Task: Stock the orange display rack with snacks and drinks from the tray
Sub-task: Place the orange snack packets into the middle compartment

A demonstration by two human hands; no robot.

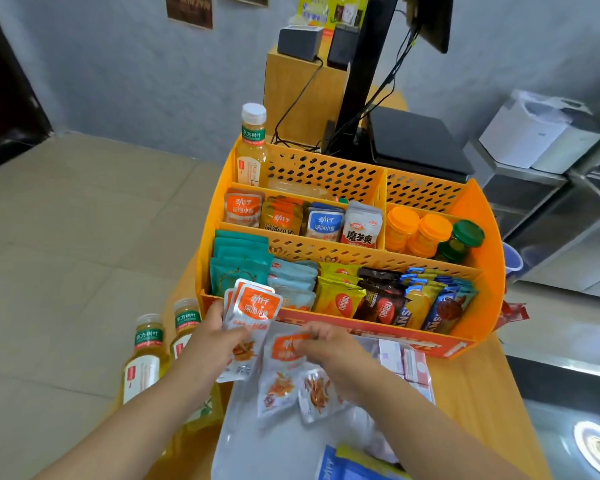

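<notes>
hands over the tray (243, 441) at 6 o'clock; its near edge is cut off by the frame. left hand (212, 336) grips a fanned stack of orange-and-silver snack packets (253, 315), thumb on top, held just in front of the orange display rack (482, 237); how many packets are in the stack is hard to make out. right hand (329, 351) has its fingertips curled onto the top of another orange packet (284, 348) lying on the tray, pinching it; the packet's lower part and a neighbouring packet (317, 393) are partly covered by the wrist. pink-and-white packs (409, 362) at 4 o'clock of the right hand are blurred, print unreadable. blue pack (347, 469) at 6 o'clock is cut off. two tea bottles (146, 355) stand at 9 o'clock of the tray, lower halves hidden by the left forearm. in the rack: one tea bottle (253, 143) at the back at 11 o'clock, fish packets (243, 209) in the middle row, orange-lidded jars (416, 230) at 2 o'clock, wafer packs (378, 299) in front.
</notes>
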